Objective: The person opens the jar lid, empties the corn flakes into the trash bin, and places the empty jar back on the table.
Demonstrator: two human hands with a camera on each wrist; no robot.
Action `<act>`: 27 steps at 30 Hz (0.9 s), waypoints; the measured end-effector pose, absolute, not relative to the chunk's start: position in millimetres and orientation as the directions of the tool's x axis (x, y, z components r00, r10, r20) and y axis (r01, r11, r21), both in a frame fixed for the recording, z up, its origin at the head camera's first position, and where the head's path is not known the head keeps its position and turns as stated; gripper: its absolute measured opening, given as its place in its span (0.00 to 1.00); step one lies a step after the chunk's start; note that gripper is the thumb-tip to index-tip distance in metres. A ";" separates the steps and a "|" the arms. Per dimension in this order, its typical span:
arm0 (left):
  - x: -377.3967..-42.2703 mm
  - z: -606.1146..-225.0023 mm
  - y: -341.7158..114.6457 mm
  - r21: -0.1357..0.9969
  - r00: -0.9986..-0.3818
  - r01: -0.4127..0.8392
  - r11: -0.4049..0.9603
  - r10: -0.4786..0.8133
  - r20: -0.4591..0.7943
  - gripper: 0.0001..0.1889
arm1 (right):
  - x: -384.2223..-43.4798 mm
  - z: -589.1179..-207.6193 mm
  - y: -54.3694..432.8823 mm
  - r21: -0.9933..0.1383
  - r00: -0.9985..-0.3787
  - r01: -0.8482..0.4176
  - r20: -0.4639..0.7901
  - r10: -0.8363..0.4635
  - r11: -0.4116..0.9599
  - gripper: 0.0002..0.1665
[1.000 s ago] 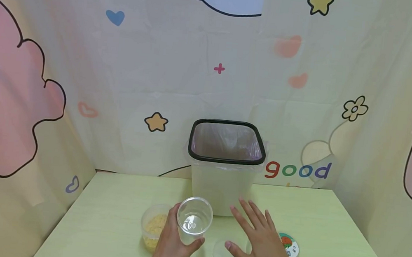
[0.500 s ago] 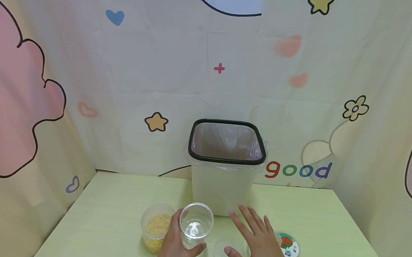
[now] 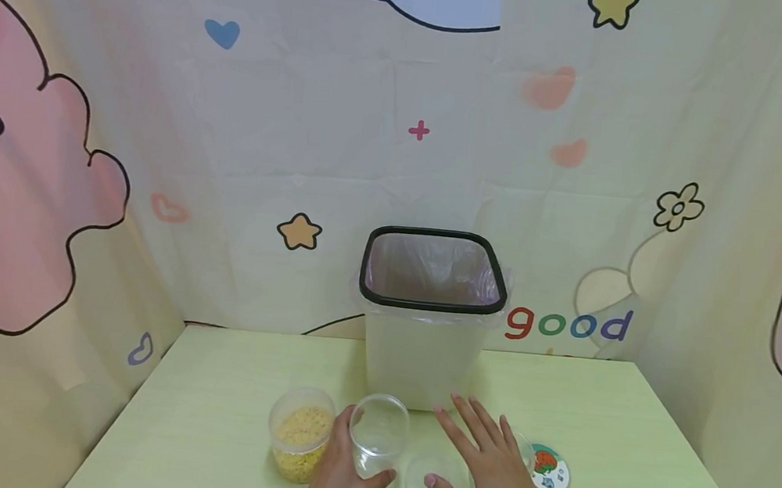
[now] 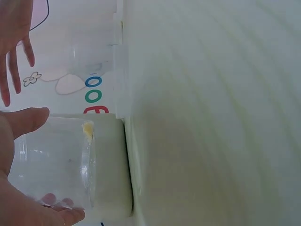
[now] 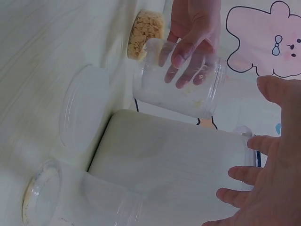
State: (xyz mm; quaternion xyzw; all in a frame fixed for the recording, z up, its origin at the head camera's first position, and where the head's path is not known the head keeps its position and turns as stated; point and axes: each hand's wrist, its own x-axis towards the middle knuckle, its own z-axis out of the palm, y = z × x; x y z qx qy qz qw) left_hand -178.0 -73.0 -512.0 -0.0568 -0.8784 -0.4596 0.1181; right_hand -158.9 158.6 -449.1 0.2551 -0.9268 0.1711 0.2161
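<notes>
Head view: clear jar (image 3: 379, 435) upright, long axis roughly vertical, gripped by left hand (image 3: 343, 475). Right hand (image 3: 505, 475) farther, right of jar, fingers spread, holding nothing. Lid (image 3: 439, 467) on worktop (image 3: 229, 385), right of jar.

Free room above jar (image 3: 378, 430), bin (image 3: 420, 361) behind

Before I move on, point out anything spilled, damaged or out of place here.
Yellowish bits show on the clear jar that the left hand holds. They look odd because the jar otherwise appears empty; they may be stuck residue. I see no spill on the table and no plain damage.
</notes>
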 end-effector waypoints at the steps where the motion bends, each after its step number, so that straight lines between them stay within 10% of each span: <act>1: -178.4 -513.0 -72.6 0.794 -0.966 0.208 0.572 -0.005 0.257 0.55 | -158.9 -449.7 158.3 -0.212 -0.781 -0.545 0.481 -0.399 0.811 0.45; 27: -187.4 -524.3 -73.4 0.810 -0.990 0.137 0.570 0.060 0.125 0.56 | -158.3 -453.8 155.8 -0.219 -0.801 -0.526 0.451 -0.392 0.822 0.45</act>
